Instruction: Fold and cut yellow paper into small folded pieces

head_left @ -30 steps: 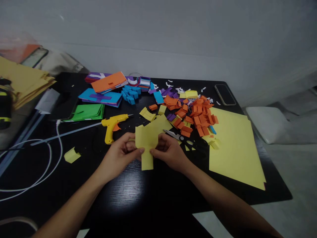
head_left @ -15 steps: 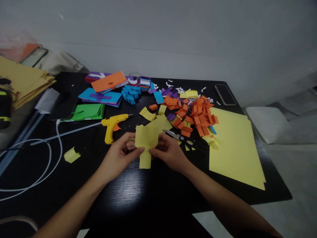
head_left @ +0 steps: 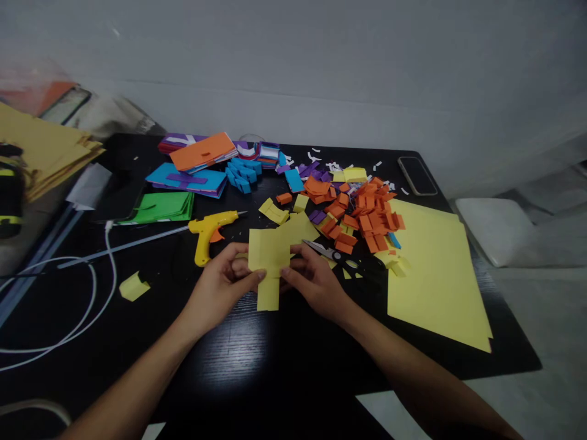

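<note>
A T-shaped piece of yellow paper (head_left: 269,250), creased across, is held up between my two hands above the black table. My left hand (head_left: 228,272) pinches its left side, thumb in front and fingers behind. On the right side my right hand (head_left: 313,275) grips it the same way, thumb near the narrow tab. Behind the paper lies more yellow paper (head_left: 299,228). Scissors (head_left: 331,251) rest just beyond my right hand, and a yellow glue gun (head_left: 210,234) with an orange trigger lies past my left hand.
Folded orange paper pieces (head_left: 373,214) are heaped at back right, beside large yellow sheets (head_left: 433,275). A phone (head_left: 417,175) lies at the far right corner. Coloured paper stacks (head_left: 188,179) stand at back left. A white cable (head_left: 94,293) loops near a small folded yellow piece (head_left: 134,286).
The yellow paper's upper part now looks flatter, with its top edge straighter. My thumbs have shifted slightly upward on it. The things on the table have stayed put.
</note>
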### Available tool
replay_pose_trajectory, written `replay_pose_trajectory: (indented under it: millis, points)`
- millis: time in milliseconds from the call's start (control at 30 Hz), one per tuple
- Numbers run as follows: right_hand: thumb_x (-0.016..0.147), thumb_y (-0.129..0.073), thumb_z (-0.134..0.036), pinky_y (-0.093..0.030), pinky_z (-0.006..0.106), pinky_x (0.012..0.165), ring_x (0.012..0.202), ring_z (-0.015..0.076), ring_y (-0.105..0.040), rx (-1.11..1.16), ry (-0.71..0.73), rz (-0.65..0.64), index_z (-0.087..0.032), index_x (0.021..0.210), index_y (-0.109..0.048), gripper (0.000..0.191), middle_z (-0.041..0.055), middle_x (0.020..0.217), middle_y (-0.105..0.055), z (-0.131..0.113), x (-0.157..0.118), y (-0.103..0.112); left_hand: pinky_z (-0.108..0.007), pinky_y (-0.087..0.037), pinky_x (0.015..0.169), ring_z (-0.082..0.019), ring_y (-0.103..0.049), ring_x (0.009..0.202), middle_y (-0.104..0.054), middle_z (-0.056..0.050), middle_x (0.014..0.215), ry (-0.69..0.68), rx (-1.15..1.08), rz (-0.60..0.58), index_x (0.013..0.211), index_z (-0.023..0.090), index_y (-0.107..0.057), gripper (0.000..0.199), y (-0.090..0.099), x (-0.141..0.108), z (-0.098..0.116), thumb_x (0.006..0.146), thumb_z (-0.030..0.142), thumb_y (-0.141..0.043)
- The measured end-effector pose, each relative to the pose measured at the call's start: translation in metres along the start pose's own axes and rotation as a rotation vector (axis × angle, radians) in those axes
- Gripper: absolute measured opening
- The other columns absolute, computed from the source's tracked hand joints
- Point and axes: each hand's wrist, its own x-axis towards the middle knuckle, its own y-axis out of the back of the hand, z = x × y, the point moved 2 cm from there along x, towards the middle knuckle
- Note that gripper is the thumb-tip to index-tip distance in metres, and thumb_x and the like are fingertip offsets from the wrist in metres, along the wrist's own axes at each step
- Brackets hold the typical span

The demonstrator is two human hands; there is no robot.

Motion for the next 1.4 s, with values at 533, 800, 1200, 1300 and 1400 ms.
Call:
replay_pose_trajectory:
  millis: [533,800,1200,1300,1400]
  points:
    - [0.074,-0.083,-0.034,-0.057,0.029,0.07,0.073,0.0165,-0.069,-0.106,0.044,0.209,-0.023,0.101,-0.059,0.038,-0.0022,0.077,-0.069,0.001,0.003,0.003,-0.036,-0.066,0.076,-0.02,-0.079,0.077,-0.08,-0.006,0.09,-0.125,0.061,-0.026,0.137,0.018,-0.049,0.041,-0.002,-0.002,-0.001,0.101,0.033,-0.06]
    - [0.073,-0.08,-0.033,-0.057,0.031,0.077,0.079,0.0178,-0.07,-0.113,0.055,0.285,-0.022,0.088,-0.069,0.021,0.001,0.083,-0.073,-0.001,0.007,0.014,-0.034,-0.062,0.083,-0.021,-0.077,0.09,-0.078,-0.008,0.106,-0.088,0.026,-0.063,0.137,0.019,-0.049,0.052,0.0,-0.002,0.005,0.092,0.03,-0.072]
    - [0.078,-0.076,-0.032,-0.058,0.033,0.075,0.082,0.0217,-0.072,-0.409,0.043,0.187,-0.02,0.086,-0.079,0.014,0.0027,0.087,-0.079,-0.012,0.001,0.009,-0.022,-0.049,0.058,-0.014,-0.064,0.065,-0.07,0.001,0.077,-0.044,0.298,0.028,0.087,0.019,-0.071,0.018,0.006,0.001,0.005,0.084,0.035,-0.079]
    - [0.078,-0.078,-0.031,-0.058,0.034,0.079,0.084,0.0215,-0.073,-0.404,0.063,0.181,-0.02,0.084,-0.079,0.013,0.0027,0.087,-0.08,-0.014,0.001,0.008,-0.023,-0.051,0.062,-0.015,-0.066,0.07,-0.073,0.0,0.082,-0.085,0.353,0.033,0.09,0.02,-0.073,0.014,0.006,0.001,0.004,0.086,0.034,-0.076]
    - [0.077,-0.077,-0.027,-0.059,0.034,0.081,0.083,0.0208,-0.074,-0.37,0.075,0.17,-0.021,0.083,-0.08,0.01,0.002,0.086,-0.081,-0.014,0.003,0.008,-0.023,-0.051,0.066,-0.016,-0.067,0.077,-0.075,-0.001,0.087,-0.171,0.42,0.048,0.093,0.022,-0.076,0.01,0.008,0.001,0.006,0.086,0.03,-0.076]
